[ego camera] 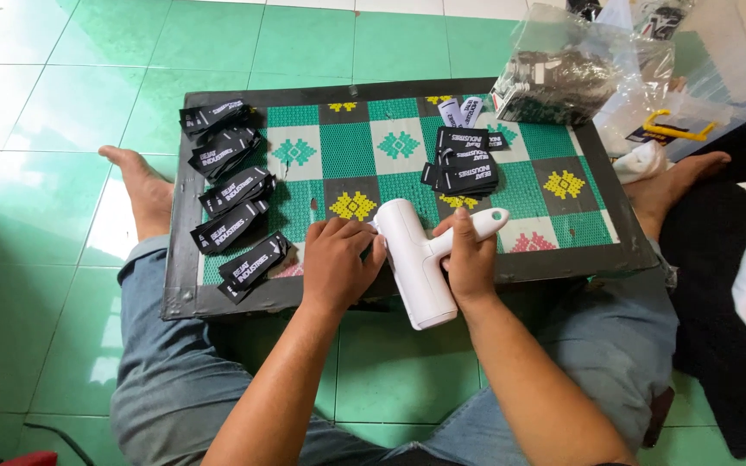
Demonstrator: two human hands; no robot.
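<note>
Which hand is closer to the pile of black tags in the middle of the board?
Right hand, just below the middle pile of black tags; left hand is farther left.

my left hand (336,261) lies palm down, fingers curled; my right hand (470,255) is clenched in a grip, both forearms reaching forward.

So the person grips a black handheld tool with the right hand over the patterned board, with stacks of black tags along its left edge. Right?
Not quite: the handheld tool is white, not black, as the head view shows. The rest holds: the right hand grips its handle over the patterned board, and stacks of black tags lie along its left edge.
</note>
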